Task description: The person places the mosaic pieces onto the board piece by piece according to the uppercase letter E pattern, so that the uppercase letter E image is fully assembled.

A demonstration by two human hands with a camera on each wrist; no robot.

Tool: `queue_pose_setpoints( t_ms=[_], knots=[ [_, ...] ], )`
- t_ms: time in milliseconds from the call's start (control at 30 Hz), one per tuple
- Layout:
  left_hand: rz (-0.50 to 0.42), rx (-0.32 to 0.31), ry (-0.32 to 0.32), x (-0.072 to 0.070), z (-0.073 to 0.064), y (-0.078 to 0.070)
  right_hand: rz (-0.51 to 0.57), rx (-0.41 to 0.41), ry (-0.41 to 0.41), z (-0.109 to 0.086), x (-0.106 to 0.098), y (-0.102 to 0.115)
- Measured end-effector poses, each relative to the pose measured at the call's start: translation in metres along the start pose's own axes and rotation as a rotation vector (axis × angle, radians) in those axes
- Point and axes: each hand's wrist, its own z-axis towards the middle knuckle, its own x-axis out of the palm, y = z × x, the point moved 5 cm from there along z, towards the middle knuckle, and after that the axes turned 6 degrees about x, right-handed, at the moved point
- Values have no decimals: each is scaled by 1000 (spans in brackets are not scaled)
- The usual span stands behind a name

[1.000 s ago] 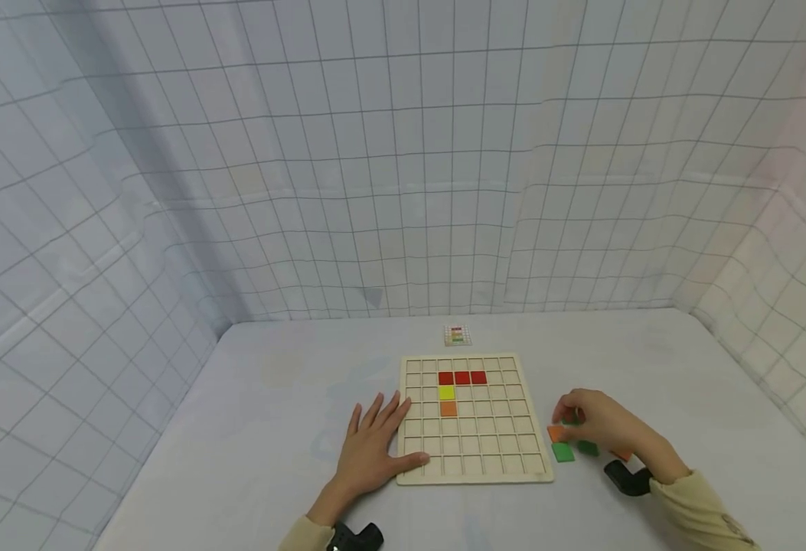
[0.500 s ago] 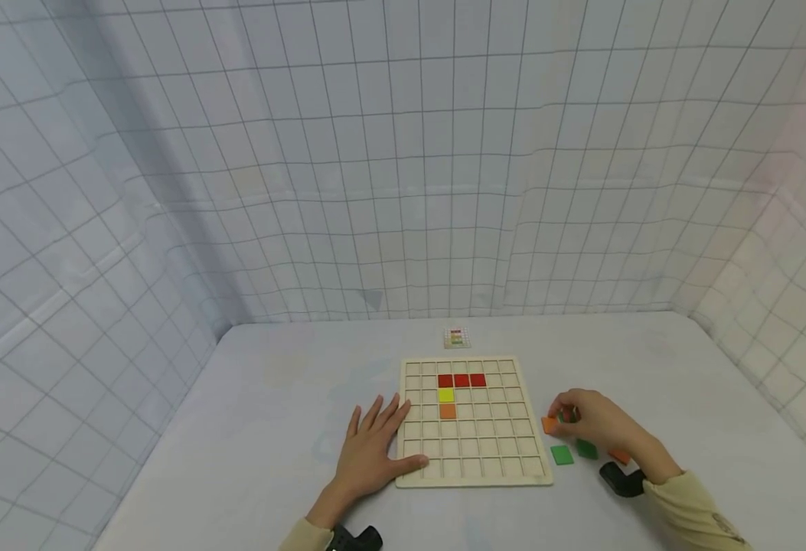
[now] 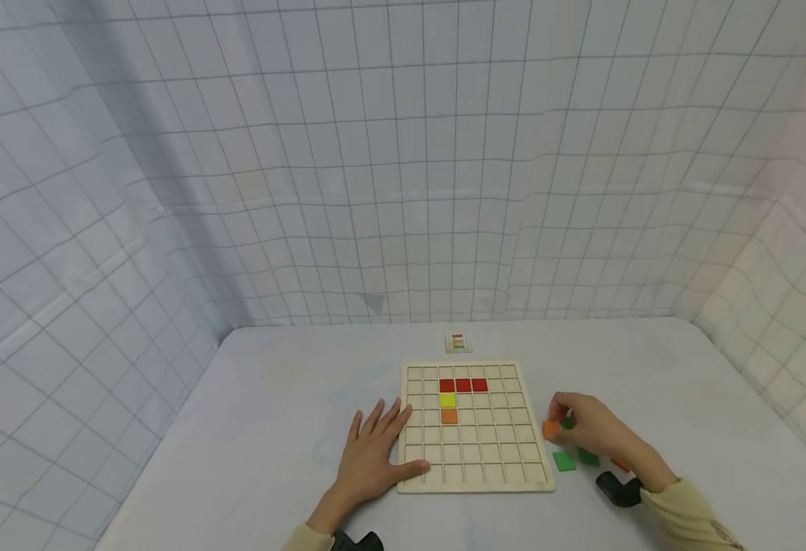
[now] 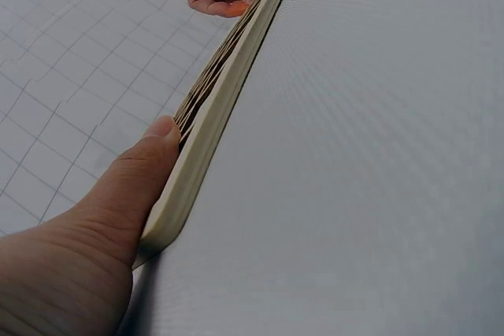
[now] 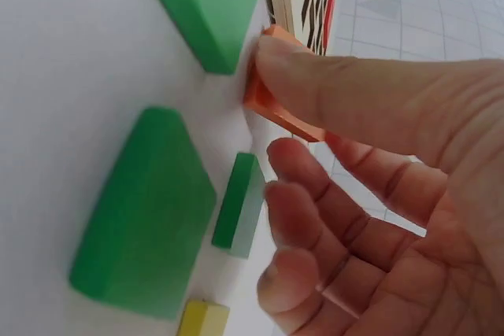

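Just right of the board point(image 3: 478, 436), the right hand point(image 3: 592, 425) pinches an orange tile point(image 3: 550, 430); the left hand point(image 3: 370, 463), fingers spread, rests at the board's left edge. Slack pinching could let the tile slip.

No readable text, numbers or signs across the 3 views.

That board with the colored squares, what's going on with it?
A person is filling it with little tiles. The left hand lies spread at the left edge of the board, its thumb on top. The right hand pinches an orange tile just off the right side. On the board now are three red tiles in a row, with a yellow tile and another orange one below the leftmost red. Green tiles lie by the right hand.
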Motion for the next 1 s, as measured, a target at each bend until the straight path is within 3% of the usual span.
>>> queue_pose_setpoints(
  t_ms=[267,500,633,767,1000],
  knots=[
    [28,-4,6,-1,0,1,25,-75,-66,2,4,4],
    [24,2,11,0,0,0,26,-90,-196,6,2,11],
    [20,-9,14,0,2,-1,65,-149,-232,10,4,21],
    [10,-15,20,0,1,-1,112,-195,-196,18,13,33],
    [11,-5,12,0,0,-1,140,-228,-57,35,32,58]
  ],
)
